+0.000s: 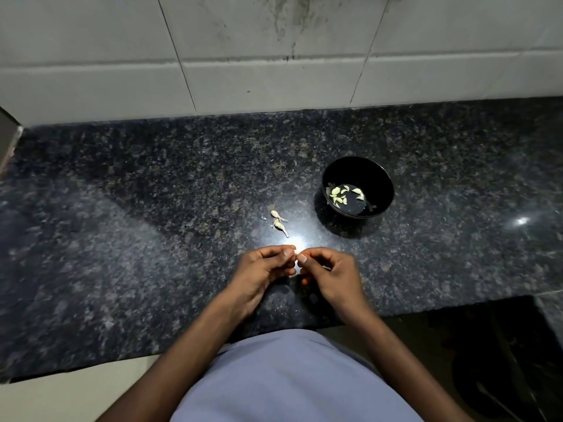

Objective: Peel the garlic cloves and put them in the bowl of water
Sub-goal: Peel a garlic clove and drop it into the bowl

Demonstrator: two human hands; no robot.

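Note:
My left hand (264, 271) and my right hand (327, 274) meet fingertip to fingertip above the counter's near part. Between them they pinch a small pale garlic clove (296, 252), mostly hidden by the fingers. A black bowl (377, 173) of water stands further back to the right, with several peeled cloves (338, 194) floating in it. A few unpeeled cloves with stalks and bits of skin (278, 222) lie on the counter just beyond my hands.
The dark speckled granite counter (137, 239) runs from a tiled wall (274, 56) at the back to its front edge by my body. On the right the counter steps back, with a dark gap (502, 360) below.

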